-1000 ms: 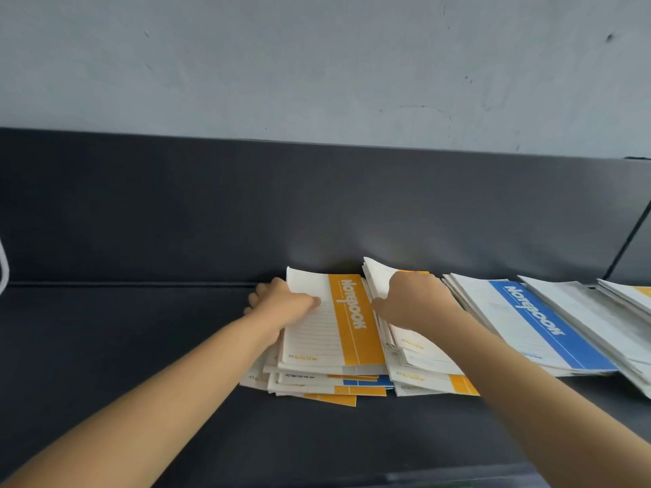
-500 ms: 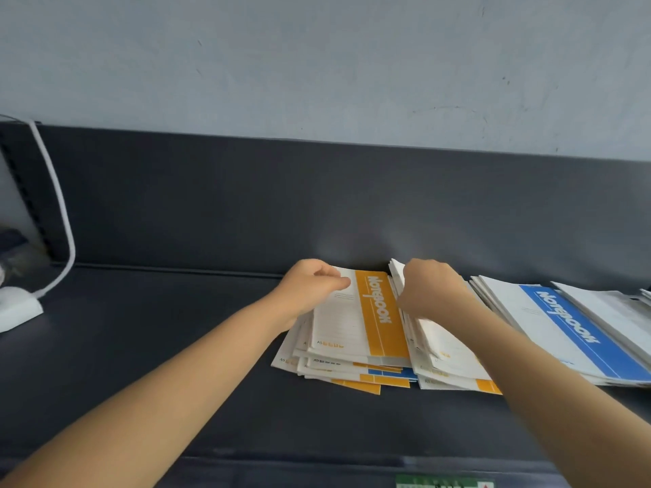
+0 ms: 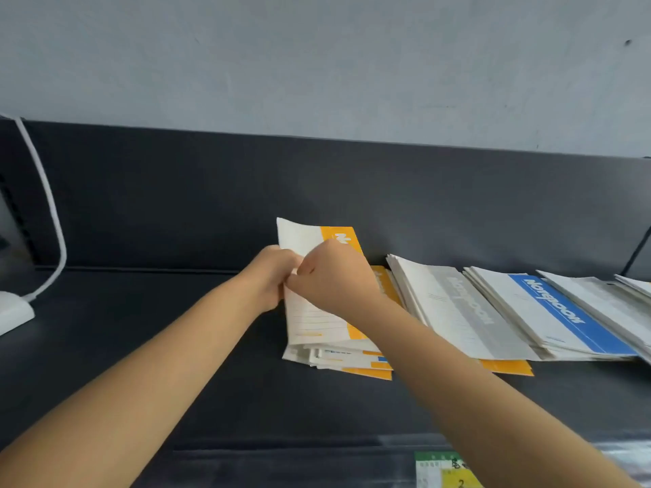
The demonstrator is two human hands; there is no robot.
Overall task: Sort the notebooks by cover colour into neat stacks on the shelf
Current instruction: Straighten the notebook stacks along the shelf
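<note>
An orange-and-white notebook (image 3: 310,237) tilts up off a loose pile of orange and blue notebooks (image 3: 338,361) on the dark shelf (image 3: 176,346). My left hand (image 3: 271,280) grips its left edge. My right hand (image 3: 334,280) pinches the same notebook from the right, fingers curled, and touches the left hand. Right of the pile lie a grey-striped notebook (image 3: 458,308), a blue-striped notebook (image 3: 553,308) and more grey ones (image 3: 606,301), fanned and overlapping.
A white cable (image 3: 45,191) runs down to a white base (image 3: 14,311) at the far left. The shelf's dark back panel (image 3: 211,199) rises behind the notebooks. A green and yellow price label (image 3: 444,470) sits on the front edge.
My right hand left the leaning notebooks and came left onto the orange notebook. Both hands have tilted that notebook up. The grey-striped cover is now uncovered.
</note>
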